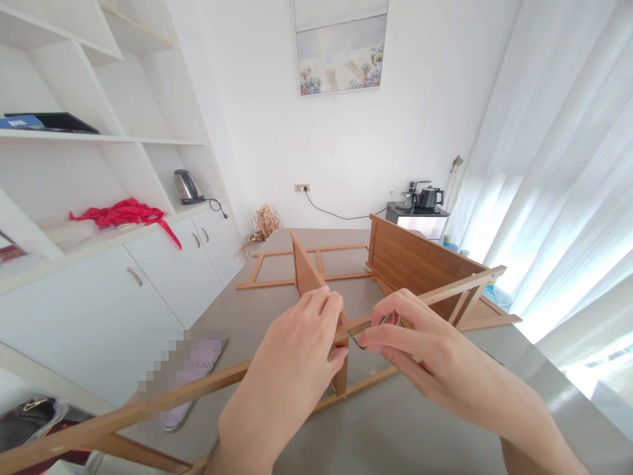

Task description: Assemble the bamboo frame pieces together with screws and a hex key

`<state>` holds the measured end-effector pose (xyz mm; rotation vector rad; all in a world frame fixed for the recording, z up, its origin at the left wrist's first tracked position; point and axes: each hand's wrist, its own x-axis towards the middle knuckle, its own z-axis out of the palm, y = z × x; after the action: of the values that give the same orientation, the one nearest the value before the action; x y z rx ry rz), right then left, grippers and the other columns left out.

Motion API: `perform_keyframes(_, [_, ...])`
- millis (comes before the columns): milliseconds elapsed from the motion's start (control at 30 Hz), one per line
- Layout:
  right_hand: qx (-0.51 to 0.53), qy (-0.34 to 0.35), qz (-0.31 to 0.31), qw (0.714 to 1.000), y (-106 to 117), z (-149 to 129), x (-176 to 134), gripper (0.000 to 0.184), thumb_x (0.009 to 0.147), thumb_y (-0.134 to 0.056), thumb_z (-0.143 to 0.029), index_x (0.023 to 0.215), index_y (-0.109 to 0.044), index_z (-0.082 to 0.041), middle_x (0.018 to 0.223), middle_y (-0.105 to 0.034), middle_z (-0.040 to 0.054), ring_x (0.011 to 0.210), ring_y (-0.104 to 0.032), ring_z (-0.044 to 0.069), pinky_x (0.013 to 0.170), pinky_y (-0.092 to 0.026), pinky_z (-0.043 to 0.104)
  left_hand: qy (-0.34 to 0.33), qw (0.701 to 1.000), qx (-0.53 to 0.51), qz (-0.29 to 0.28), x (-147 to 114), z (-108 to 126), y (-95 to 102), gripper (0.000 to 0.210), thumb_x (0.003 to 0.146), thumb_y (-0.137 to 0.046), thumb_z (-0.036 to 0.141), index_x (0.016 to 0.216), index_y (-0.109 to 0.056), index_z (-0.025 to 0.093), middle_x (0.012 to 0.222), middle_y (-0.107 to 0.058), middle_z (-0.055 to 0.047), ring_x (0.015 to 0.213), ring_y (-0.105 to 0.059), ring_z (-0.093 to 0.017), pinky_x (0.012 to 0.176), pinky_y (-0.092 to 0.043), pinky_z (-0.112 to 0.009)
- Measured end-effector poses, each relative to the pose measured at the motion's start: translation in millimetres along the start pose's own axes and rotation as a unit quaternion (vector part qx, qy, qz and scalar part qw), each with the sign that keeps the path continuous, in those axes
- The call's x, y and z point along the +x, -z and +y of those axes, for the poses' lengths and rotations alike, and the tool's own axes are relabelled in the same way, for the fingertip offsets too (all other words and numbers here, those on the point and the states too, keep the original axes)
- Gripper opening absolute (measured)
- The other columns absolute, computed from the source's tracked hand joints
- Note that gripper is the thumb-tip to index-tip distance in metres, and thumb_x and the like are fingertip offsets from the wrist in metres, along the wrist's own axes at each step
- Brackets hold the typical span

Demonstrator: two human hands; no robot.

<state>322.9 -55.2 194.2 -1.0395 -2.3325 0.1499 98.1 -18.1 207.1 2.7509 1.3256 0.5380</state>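
My left hand [291, 363] is closed round the joint where a thin upright wooden board [307, 269] meets the near wooden rail [217, 379]. Pinched between the thumb and fingers of my right hand [428, 343] is a small bent metal hex key [359, 343]. Its tip is at the rail beside the joint; whether it sits in a screw head I cannot tell. Beyond my right hand, a wide wooden panel [420, 257] stands on edge, joined to the frame. A far ladder-like side frame [267, 285] lies along the table behind the board.
The wooden pieces stand on a grey table [386, 429]. A phone [198, 369], partly blurred out, lies left of my hands. White shelves with a kettle [186, 187] and red ribbon [123, 212] line the left. A black kettle [429, 197] stands on a cabinet behind; curtains hang right.
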Motion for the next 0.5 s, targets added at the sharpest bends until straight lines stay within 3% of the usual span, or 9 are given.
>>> perform_keyframes(500, [0.012, 0.005, 0.0, 1.0, -1.4, 4.5, -0.2, 0.023, 0.105, -0.048, -0.017, 0.118, -0.062, -0.029, 0.104, -0.055, 0.0029, 0.09, -0.056, 0.013, 0.074, -0.048, 0.027, -0.018, 1.0, -0.005, 0.011, -1.5, -5.8, 0.0, 0.04, 0.089, -0.071, 0.016, 0.117, -0.046, 0.029, 0.131, -0.06, -0.002, 0.12, -0.062, -0.025, 0.088, -0.057, -0.042])
